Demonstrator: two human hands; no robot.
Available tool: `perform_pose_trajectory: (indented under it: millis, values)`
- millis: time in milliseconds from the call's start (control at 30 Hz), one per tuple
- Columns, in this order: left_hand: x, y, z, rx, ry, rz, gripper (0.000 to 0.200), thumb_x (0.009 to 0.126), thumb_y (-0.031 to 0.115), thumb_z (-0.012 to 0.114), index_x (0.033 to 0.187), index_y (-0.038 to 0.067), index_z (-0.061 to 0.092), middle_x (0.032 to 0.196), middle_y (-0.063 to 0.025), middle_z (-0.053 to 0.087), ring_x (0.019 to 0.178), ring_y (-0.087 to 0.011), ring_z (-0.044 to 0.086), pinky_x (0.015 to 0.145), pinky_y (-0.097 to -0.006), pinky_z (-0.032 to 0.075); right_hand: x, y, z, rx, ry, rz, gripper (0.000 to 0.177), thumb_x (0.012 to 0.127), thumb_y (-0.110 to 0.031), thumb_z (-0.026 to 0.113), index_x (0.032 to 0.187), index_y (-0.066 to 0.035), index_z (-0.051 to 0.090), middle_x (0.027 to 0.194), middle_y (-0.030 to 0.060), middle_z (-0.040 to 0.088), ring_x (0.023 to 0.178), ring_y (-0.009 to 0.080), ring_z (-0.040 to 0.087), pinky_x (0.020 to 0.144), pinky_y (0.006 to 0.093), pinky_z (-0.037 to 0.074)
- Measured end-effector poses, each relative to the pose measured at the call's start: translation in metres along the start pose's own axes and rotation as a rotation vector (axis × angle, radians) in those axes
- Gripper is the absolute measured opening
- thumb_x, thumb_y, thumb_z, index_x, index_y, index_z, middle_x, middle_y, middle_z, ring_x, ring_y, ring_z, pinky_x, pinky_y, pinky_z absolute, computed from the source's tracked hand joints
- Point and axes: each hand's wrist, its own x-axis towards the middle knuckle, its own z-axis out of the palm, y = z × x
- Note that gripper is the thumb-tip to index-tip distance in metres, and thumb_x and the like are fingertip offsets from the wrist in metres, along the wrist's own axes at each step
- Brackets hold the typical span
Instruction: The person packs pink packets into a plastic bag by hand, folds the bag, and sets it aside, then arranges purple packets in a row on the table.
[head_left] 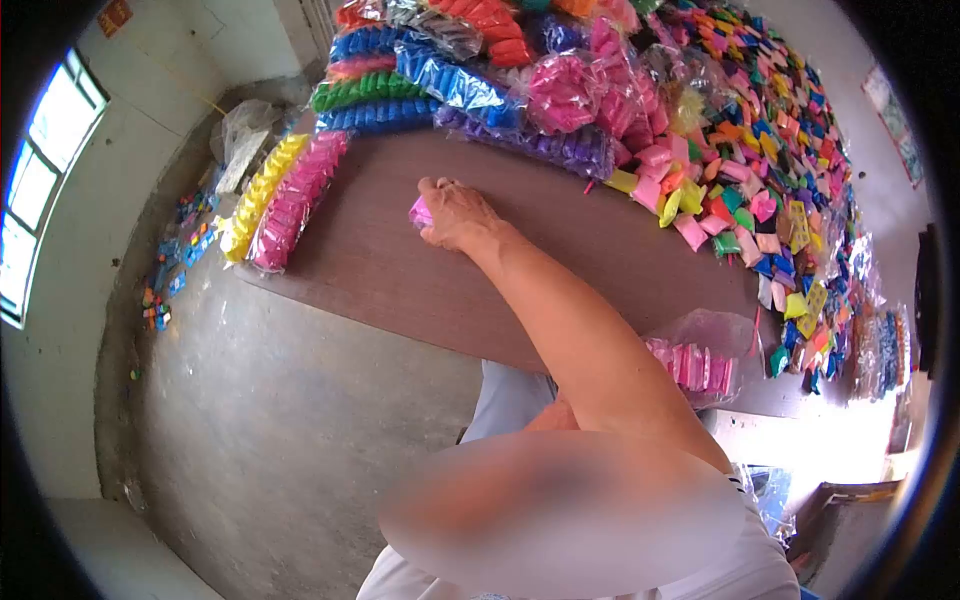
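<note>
My right hand (458, 214) reaches far out over the brown table (390, 290), its fingers closed around a small pink-purple packet (420, 213) that shows at the fingertips. Under my right arm, only a piece of my left arm or hand (553, 416) can be seen; its fingers are hidden. A clear plastic bag (735, 340) lies at the near table edge, to the right of my right arm. Inside it stands a row of pink packets (695, 367), partly covered by the arm.
Long bags of yellow packets (262, 195) and magenta packets (298, 200) lie at the table's left end. Blue (375, 115), green and purple bags are stacked at the back. A big heap of loose coloured packets (745, 170) spreads along the right. Small blocks (160, 308) litter the floor.
</note>
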Motion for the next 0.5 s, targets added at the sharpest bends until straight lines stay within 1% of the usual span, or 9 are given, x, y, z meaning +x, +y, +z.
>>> perform_pose_trajectory:
  millis: [67,133,167,233,300,333,367,433,500]
  values:
    - [0.004,0.01,0.011,0.028,0.049,-0.074,0.038,0.096,0.018,0.068,0.13,0.005,0.055,0.116,-0.007,0.061,0.107,-0.0206,0.058,0.097,-0.0366,0.045,-0.004,0.005,-0.003,-0.069,0.007,-0.006,0.055,0.083,-0.026,0.073,0.126,0.002,0.053,0.11,0.0249,0.068,0.107,0.0398,0.066,0.1,0.0458,0.051]
    - [0.005,0.021,0.018,0.946,0.061,0.253,0.038,0.093,0.028,0.068,0.12,0.003,0.059,0.11,-0.0126,0.061,0.101,-0.027,0.058,0.089,-0.0416,0.046,0.0,0.008,-0.004,-0.068,-0.09,0.003,0.049,0.085,-0.026,0.07,0.123,0.0,0.056,0.111,0.0234,0.068,0.107,0.0391,0.066,0.101,0.0461,0.049]
    - [0.003,0.022,0.018,0.951,0.037,0.246,0.038,0.093,0.028,0.068,0.12,0.003,0.059,0.11,-0.0126,0.061,0.101,-0.027,0.058,0.089,-0.0416,0.046,-0.002,0.006,-0.003,-0.067,-0.076,0.024,0.049,0.085,-0.026,0.07,0.123,0.0,0.056,0.111,0.0234,0.068,0.107,0.0391,0.066,0.101,0.0461,0.049]
    - [0.004,0.012,0.011,0.876,0.116,0.321,0.04,0.09,0.036,0.068,0.11,0.002,0.063,0.106,-0.0171,0.062,0.096,-0.0324,0.059,0.085,-0.0449,0.046,-0.01,-0.003,0.001,-0.014,0.045,0.033,0.046,0.084,-0.025,0.07,0.122,-0.001,0.058,0.109,0.0232,0.069,0.106,0.0371,0.068,0.099,0.0471,0.05]
    - [-0.018,-0.033,-0.031,-0.083,-0.095,-0.048,0.047,0.1,0.019,0.064,0.143,0.01,0.047,0.133,-0.0022,0.053,0.122,-0.0166,0.051,0.107,-0.0372,0.041,-0.013,-0.018,0.007,0.162,0.19,0.131,0.041,0.079,-0.024,0.073,0.111,-0.001,0.061,0.1,0.0266,0.07,0.099,0.0415,0.068,0.088,0.0494,0.054]
    - [-0.012,0.001,0.006,0.56,0.061,0.108,0.033,0.096,0.029,0.065,0.119,0.007,0.057,0.115,-0.0099,0.059,0.106,-0.027,0.055,0.094,-0.0432,0.044,-0.023,-0.029,-0.012,0.39,0.086,0.191,0.039,0.078,-0.028,0.072,0.103,0.001,0.064,0.1,0.0281,0.069,0.097,0.0436,0.068,0.084,0.0513,0.055]
    - [-0.003,0.04,0.039,1.198,0.209,0.288,0.035,0.092,0.039,0.067,0.095,0.004,0.067,0.098,-0.0176,0.064,0.089,-0.0375,0.059,0.081,-0.0492,0.046,-0.02,-0.04,-0.006,0.45,0.128,0.205,0.043,0.076,-0.032,0.073,0.102,0.002,0.065,0.098,0.0287,0.069,0.095,0.0446,0.068,0.084,0.0506,0.055]
    - [0.011,0.01,-0.004,1.234,0.119,0.425,0.034,0.093,0.037,0.067,0.098,0.003,0.066,0.098,-0.0173,0.064,0.089,-0.0372,0.059,0.081,-0.0498,0.046,-0.048,-0.067,-0.041,0.593,0.12,0.132,0.046,0.076,-0.032,0.072,0.103,0.003,0.063,0.098,0.0294,0.069,0.092,0.0446,0.068,0.081,0.0476,0.055]
    - [0.014,0.028,0.013,1.571,0.16,0.286,0.036,0.091,0.035,0.069,0.112,0.006,0.063,0.109,-0.015,0.062,0.102,-0.031,0.055,0.085,-0.0427,0.045,-0.107,-0.08,-0.085,0.935,0.129,0.112,0.048,0.076,-0.032,0.074,0.105,0.004,0.061,0.099,0.0284,0.068,0.089,0.0401,0.068,0.079,0.0465,0.055]
